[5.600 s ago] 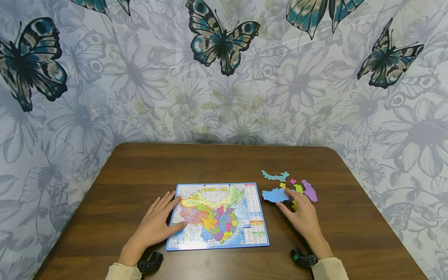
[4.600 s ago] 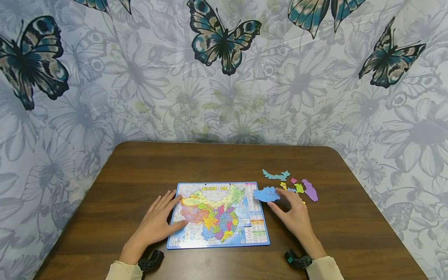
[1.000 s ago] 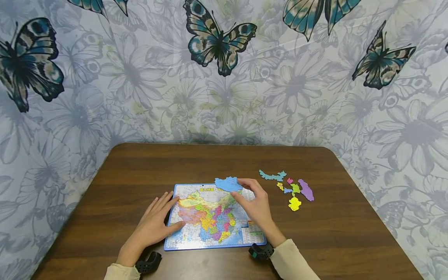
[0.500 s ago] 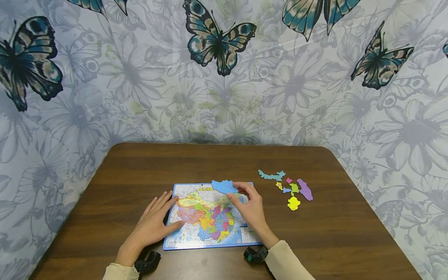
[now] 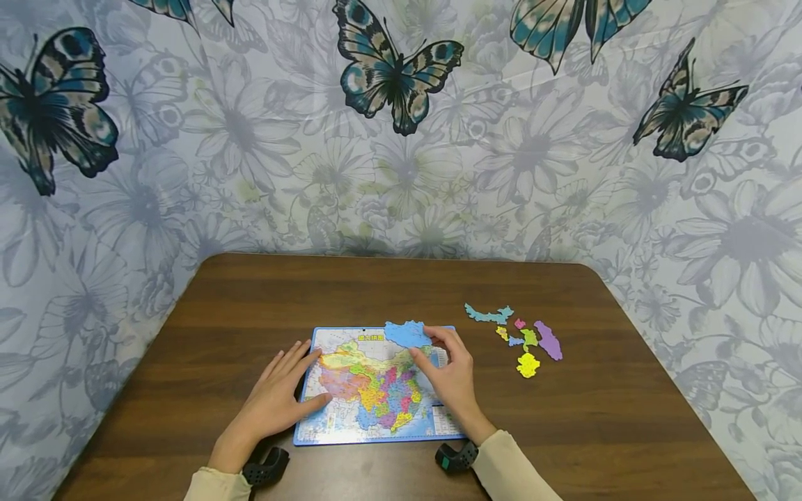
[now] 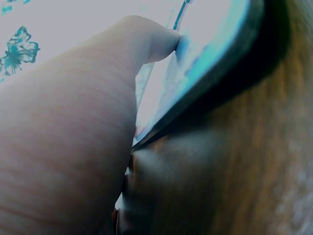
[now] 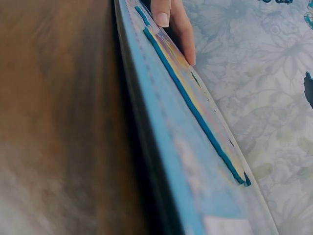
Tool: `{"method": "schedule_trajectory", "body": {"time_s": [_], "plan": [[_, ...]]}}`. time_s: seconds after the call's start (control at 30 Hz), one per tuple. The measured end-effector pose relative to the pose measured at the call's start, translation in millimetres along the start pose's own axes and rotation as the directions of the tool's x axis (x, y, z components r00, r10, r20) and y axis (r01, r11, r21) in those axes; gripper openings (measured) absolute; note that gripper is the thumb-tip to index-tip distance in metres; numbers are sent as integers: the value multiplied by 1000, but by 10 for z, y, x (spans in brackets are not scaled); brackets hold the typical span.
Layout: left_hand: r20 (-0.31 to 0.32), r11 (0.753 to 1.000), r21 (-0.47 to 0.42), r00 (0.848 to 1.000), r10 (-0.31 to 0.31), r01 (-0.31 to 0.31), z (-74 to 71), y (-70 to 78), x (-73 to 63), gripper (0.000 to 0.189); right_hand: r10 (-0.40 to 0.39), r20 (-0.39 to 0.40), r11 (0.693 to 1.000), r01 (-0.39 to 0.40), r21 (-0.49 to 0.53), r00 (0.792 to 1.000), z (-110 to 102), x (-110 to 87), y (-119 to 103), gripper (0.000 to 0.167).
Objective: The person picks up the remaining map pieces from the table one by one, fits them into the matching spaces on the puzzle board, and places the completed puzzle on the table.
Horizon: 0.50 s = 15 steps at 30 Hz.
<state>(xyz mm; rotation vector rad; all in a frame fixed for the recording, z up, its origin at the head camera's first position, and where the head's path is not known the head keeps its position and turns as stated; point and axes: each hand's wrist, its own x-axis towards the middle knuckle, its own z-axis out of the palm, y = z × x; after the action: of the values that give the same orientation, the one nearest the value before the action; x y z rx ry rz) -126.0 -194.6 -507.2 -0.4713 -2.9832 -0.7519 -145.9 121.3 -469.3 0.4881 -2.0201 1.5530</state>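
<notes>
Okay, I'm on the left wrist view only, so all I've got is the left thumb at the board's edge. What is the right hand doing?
Observer: The right hand pinches a blue piece by its right end.
Operator: Where is it relative to the board?
Observer: In the head view it overlaps the board's far edge; whether they touch, I can't tell.
Operator: Anything else lying on the table?
Observer: Yes, a purple piece lies to the right of the board.
</notes>
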Motion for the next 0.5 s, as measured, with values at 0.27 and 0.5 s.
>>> {"method": "schedule_trajectory", "body": {"time_s": [0.27, 0.5], "plan": [[1, 1000, 1, 1000, -6, 6, 2, 1, -6, 91, -10, 10, 1000, 11, -20, 1000, -7, -14, -33, 39], [-1, 1000, -2, 1000, 1, -1, 1, 2, -3, 91, -48, -2, 998, 48, -51, 999, 12, -48, 120, 41]]}}
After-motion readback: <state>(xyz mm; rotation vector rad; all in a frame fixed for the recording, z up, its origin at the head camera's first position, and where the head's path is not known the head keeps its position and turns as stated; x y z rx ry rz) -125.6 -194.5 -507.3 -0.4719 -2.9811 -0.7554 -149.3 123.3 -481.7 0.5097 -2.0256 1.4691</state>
